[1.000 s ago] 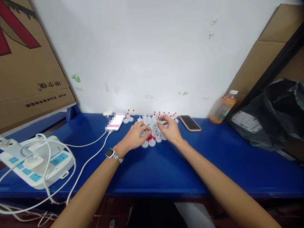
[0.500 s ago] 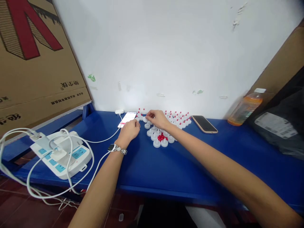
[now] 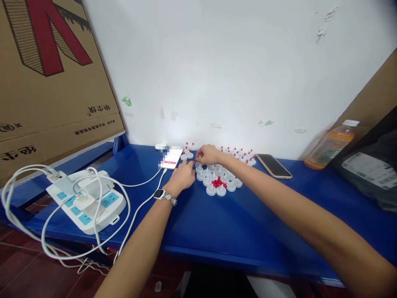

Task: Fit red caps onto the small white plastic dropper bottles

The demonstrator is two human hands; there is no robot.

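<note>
A cluster of several small white plastic caps lies on the blue table near the wall, with a few tiny red pieces heaped among them. More white caps with red tips stand in rows behind. My left hand, a watch on its wrist, rests at the cluster's left edge with fingers curled, next to a lit phone. My right hand reaches across the cluster's far left side, fingers pinched on a small white cap.
A white power strip with plugs and looping white cables sits at the left. A dark phone lies right of the caps. An orange drink bottle, a black bag and cardboard boxes flank the table.
The view has swung left. Both hands shifted from the cluster's middle to its left side; my right hand crossed over toward the lit phone and my left hand drew back beside the caps.
</note>
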